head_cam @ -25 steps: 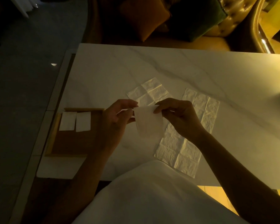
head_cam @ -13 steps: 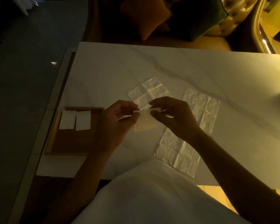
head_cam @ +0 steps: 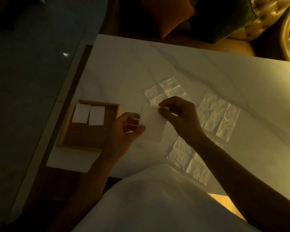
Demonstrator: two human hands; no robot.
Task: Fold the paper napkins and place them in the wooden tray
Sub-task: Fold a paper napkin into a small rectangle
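Pretty dim in here, warm yellow light coming from the right side. The person is leaning over a white marble table (head_cam: 141, 67) with both forearms reaching in from the near edge. Between the hands there's a folded napkin (head_cam: 153, 124), held up just above the tabletop, flat face toward them.

The left hand (head_cam: 124, 129) sits palm-up-ish, fingers curled loosely, with the thumb pressed on the napkin's lower left edge, so it's pinching that side. The right hand (head_cam: 179, 118) comes in from the right with the wrist bent, thumb and forefinger closed on the top right corner of the same napkin, other fingers tucked under. So both hands are nipped shut on that one piece, not wide open at all.

Off to the left, near the table's edge, sits the wooden tray (head_cam: 69, 126), and inside it at the far end are two folded napkins lying side by side, the left one (head_cam: 80, 113) and the right one (head_cam: 96, 115), just about touching each other. The rest of the tray floor is bare brown.

Still lying flat on the table: a small unfolded napkin (head_cam: 165, 89) just beyond the hands, and a long creased unfolded sheet (head_cam: 216, 118) running diagonally under the right forearm toward the near edge.
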